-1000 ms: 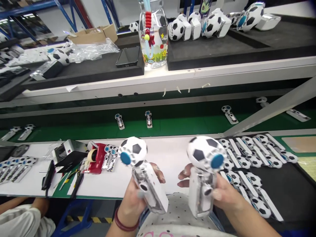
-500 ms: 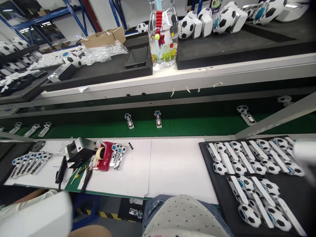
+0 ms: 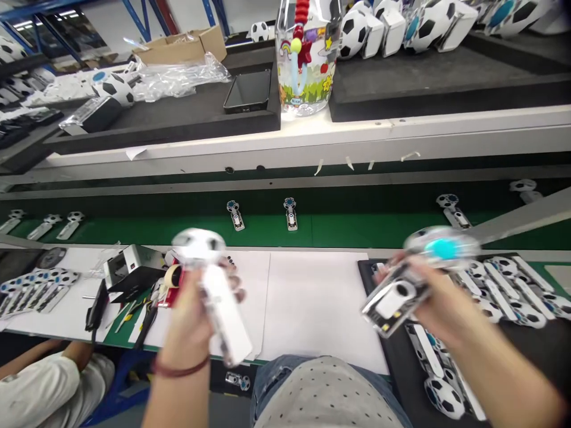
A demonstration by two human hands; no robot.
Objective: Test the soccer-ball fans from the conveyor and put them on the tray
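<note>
Both hands are raised over the workbench and blurred by motion. My left hand (image 3: 190, 315) is closed round a white soccer-ball-headed device (image 3: 225, 315), its smooth white handle slanting down to the right. My right hand (image 3: 435, 291) grips another soccer-ball-headed device (image 3: 395, 297), whose handle shows its inner parts and whose head has a bright blue disc. Beneath my right hand lies a black foam tray (image 3: 363, 276) with rows of similar devices (image 3: 444, 395). White paper (image 3: 321, 303) covers the bench between the hands.
A green conveyor belt (image 3: 263, 232) carrying several devices runs behind the bench. Left of my left hand are a black-and-white box (image 3: 134, 267), a tape roll (image 3: 172, 276) and tools. Above, a shelf (image 3: 214, 134) holds a phone (image 3: 247, 90) and a clear bottle (image 3: 306, 77). Another person's sleeve (image 3: 53, 380) shows at lower left.
Both hands have come into view over the bench, each with a device. Earlier, only blurred white shapes showed at the lower left and right edge. The view has shifted slightly.
</note>
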